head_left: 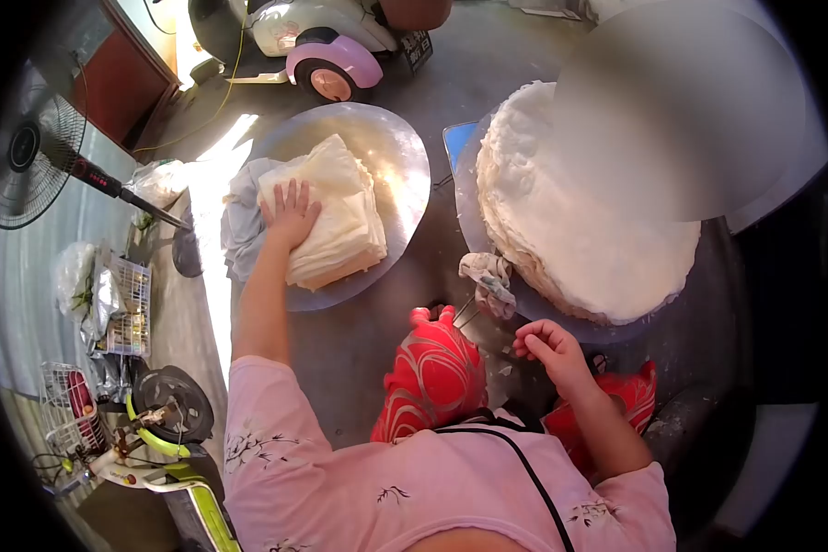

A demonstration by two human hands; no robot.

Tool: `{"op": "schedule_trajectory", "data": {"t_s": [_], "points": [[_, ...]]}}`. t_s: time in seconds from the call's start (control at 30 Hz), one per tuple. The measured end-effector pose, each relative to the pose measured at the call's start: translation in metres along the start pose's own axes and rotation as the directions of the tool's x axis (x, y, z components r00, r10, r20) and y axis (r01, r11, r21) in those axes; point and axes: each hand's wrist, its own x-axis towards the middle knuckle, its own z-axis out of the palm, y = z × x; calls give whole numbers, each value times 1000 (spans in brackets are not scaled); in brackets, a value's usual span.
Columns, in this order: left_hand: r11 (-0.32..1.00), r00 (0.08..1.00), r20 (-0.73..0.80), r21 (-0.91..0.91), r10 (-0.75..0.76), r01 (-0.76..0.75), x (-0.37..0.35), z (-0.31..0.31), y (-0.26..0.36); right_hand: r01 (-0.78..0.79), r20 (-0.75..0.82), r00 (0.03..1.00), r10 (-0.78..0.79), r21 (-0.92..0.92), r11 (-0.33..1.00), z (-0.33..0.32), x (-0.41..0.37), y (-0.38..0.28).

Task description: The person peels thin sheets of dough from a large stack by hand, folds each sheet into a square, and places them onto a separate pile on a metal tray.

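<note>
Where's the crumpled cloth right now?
Head view, just right of centre: the crumpled cloth is by the lower-left edge of the right-hand round tray, above and left of the right hand.

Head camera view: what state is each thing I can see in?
Left hand: fingers spread, flat on the square stack.
Right hand: fingers curled; whether it holds anything is unclear.
Square stack: piled in layers, edges uneven.
Left tray: partly covered by the stack.
Round stack: layered, ragged-edged, partly hidden by a blur.
Cloth: crumpled.
Fan: upright; spinning or not, unclear.
Scooter: upright.
</note>
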Motion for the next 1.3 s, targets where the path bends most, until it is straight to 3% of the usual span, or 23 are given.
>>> {"op": "schedule_trajectory", "data": {"t_s": [0.07,0.1,0.17,0.2,0.27,0.3,0.37,0.4,0.43,0.47,0.5,0.53,0.57,0.63,0.67,0.7,0.77,0.8,0.93,1.0,1.1,1.17,1.3], "points": [[1000,1000,-10,-31,2,-2,1,-11,-10,95,-18,995,-95,-18,995,6,-4,-7],[999,999,-37,-45,10,-12,-9,-21,20,121,-27,992,-122,-33,992,-19,-12,-11],[1000,976,-217,5,19,-19,-33,-48,35,220,6,975,-223,-176,959,-24,-23,-17],[1000,976,-215,13,30,-27,-42,-54,43,280,-12,956,-294,-265,923,-25,-27,-22],[971,869,-464,-71,170,-227,-57,-63,66,333,3,936,-351,-324,886,-47,-22,-21],[966,862,-473,-74,184,-246,-64,-65,83,379,25,916,-401,-388,840,-59,-22,-25],[676,742,-611,-426,276,-602,-86,-67,123,347,-67,910,-410,-419,839,-57,-27,-49],[547,769,-579,-564,272,-618,-105,-75,147,334,-115,874,-471,-563,756,-57,-28,-59],[405,795,-539,-684,279,-607,-125,-81,172,298,-149,833,-533,-690,659,-59,-27,-66],[230,854,-436,-834,284,-502,-136,-81,194,296,-158,827,-540,-694,656,-64,-23,-71],[52,894,-321,-934,312,-354,-147,-81,213,316,-138,762,-633,-773,549,-70,-15,-70],[-52,917,-214,-977,335,-209,-160,-84,232,322,-106,691,-715,-841,435,-75,-8,-68],[-152,923,-108,-987,369,-54,-170,-89,249,318,-110,687,-718,-844,433,-81,1,-65],[-215,927,80,-962,367,168,-183,-91,278,258,43,686,-726,-948,187,-91,15,-55],[-227,924,59,-962,377,154,-180,-79,288,255,42,685,-727,-949,186,-91,18,-52],[-112,934,10,-992,356,53,-180,-71,299,274,103,693,-714,-953,128,-88,20,-48],[236,918,-247,-916,310,-326,-179,-55,312,290,161,696,-699,-954,70,-79,21,-46],[421,794,-513,-674,326,-608,-178,-51,313,267,175,676,-716,-963,16,-75,21,-46],[423,814,-481,-696,326,-580,-184,-35,317,205,178,708,-683,-978,-42,-74,27,-39],[346,857,-413,-791,308,-505,-185,-34,318,194,177,729,-662,-980,-49,-77,30,-41],[449,785,-509,-643,354,-620,-192,-37,316,181,94,824,-559,-978,102,-76,27,-47],[457,789,-494,-644,365,-614,-194,-38,318,191,146,692,-707,-982,-16,-69,25,-46],[450,779,-498,-636,382,-627,-195,-35,322,135,149,665,-732,-988,-78,-66,31,-36]]}}
